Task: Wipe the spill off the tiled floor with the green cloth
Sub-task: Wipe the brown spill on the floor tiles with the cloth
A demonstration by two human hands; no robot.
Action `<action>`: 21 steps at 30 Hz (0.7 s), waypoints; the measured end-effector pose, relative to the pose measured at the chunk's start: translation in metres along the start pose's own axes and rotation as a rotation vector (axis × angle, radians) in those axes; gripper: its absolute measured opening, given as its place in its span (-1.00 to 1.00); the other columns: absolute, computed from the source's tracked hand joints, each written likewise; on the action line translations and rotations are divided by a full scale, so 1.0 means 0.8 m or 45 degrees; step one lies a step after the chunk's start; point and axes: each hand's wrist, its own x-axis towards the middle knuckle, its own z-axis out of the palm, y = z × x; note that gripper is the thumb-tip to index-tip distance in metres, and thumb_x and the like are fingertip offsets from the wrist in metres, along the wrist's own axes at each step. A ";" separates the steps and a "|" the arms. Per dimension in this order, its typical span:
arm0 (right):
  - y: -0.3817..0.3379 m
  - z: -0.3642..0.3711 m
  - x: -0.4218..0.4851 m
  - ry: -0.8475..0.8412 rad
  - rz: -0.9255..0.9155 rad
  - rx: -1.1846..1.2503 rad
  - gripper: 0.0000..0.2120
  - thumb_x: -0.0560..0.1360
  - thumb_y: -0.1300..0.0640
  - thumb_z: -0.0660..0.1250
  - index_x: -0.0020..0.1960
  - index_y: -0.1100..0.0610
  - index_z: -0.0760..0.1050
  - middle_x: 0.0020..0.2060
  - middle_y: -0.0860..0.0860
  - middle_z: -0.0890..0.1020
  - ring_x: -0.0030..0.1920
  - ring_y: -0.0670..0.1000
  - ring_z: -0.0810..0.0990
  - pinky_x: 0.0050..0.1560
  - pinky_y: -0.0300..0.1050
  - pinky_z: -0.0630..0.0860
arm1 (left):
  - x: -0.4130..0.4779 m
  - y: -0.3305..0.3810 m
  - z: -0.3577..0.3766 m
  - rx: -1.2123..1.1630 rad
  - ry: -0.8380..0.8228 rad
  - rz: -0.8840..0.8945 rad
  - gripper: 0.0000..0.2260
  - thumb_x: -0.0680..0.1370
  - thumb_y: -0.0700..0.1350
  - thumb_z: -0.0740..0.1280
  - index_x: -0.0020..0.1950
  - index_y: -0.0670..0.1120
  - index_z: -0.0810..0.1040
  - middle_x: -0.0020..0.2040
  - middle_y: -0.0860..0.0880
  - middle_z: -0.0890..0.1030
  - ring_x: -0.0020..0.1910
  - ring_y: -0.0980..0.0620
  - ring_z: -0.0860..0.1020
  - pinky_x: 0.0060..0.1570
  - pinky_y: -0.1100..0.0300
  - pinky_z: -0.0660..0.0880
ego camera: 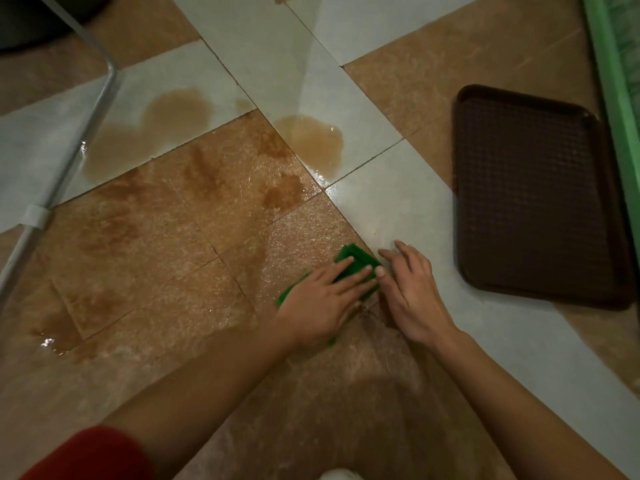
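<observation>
Head view, floor at centre: everything below is taken from this single downward look.
Cloth: the green cloth [356,268] lies folded on the tiled floor [391,202], at about 5 o'clock from the middle of the view, right on the seam between a brown tile and a pale one.
Left hand: the left hand [323,299] lies flat on top of the cloth, fingers spread and pressing down; this looks like a hold for pushing the cloth along the floor, not lifting it.
Right hand: the right hand [412,292] rests just beside the cloth at its 3 o'clock edge, fingers loosely spread, thumb tip touching the cloth's edge; likely steadying or squaring the fold.
Spill: the brown spill [311,140] pools at 12 o'clock from the cloth, with more patches running out toward 9 and 10 o'clock across the brown tile; none of it is under the cloth yet, so wiping seems barely begun.
Tray: a dark brown tray [533,199] sits on the floor at 2 o'clock, well apart from the wet area, probably kept dry there.
Metal leg: a grey metal tube [65,164] crosses the far left, near the spill's edge.
</observation>
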 end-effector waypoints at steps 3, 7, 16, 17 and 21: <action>-0.002 -0.001 -0.001 -0.002 -0.019 -0.016 -0.26 0.45 -0.36 -0.22 0.44 0.00 0.27 0.47 0.04 0.20 0.48 0.01 0.06 0.47 0.01 0.08 | -0.009 -0.022 0.000 0.037 -0.003 0.031 -0.52 0.57 0.15 -0.24 0.48 0.10 0.02 0.48 0.11 0.09 0.50 -0.02 -0.02 0.41 0.05 0.01; -0.003 0.004 -0.005 -0.053 -0.040 -0.084 -0.27 0.45 -0.36 -0.24 0.45 -0.02 0.25 0.49 0.01 0.16 0.49 0.02 0.03 0.47 0.02 0.06 | -0.001 -0.053 -0.016 -0.008 0.092 -0.275 -0.50 0.55 0.14 -0.26 0.49 0.10 0.00 0.49 0.11 0.08 0.50 -0.04 0.01 0.39 0.01 0.09; -0.052 0.018 0.011 -0.118 -0.148 -0.070 -0.35 0.50 -0.28 -0.13 0.45 0.03 0.25 0.51 0.03 0.12 0.50 0.02 0.05 0.43 -0.05 0.10 | -0.053 -0.058 -0.003 0.132 0.049 -0.073 -0.57 0.61 0.08 -0.08 0.45 0.03 0.21 0.42 0.03 0.32 0.43 -0.12 0.25 0.35 -0.02 0.20; -0.059 0.022 0.013 -0.137 -0.159 -0.087 -0.36 0.50 -0.28 -0.13 0.47 0.00 0.22 0.51 0.01 0.10 0.50 0.01 0.03 0.44 -0.03 0.09 | -0.065 -0.070 -0.001 0.124 0.084 -0.129 -0.57 0.62 0.08 -0.08 0.43 0.01 0.28 0.40 0.01 0.38 0.40 -0.14 0.31 0.30 -0.05 0.30; -0.079 0.033 0.015 -0.197 -0.208 -0.180 -0.35 0.48 -0.30 -0.15 0.49 -0.06 0.16 0.53 -0.02 0.06 0.52 0.01 -0.02 0.46 0.01 0.01 | -0.086 -0.101 -0.021 0.064 0.112 -0.411 -0.54 0.62 0.10 -0.18 0.49 0.05 0.13 0.48 0.04 0.21 0.48 -0.12 0.14 0.33 -0.09 0.27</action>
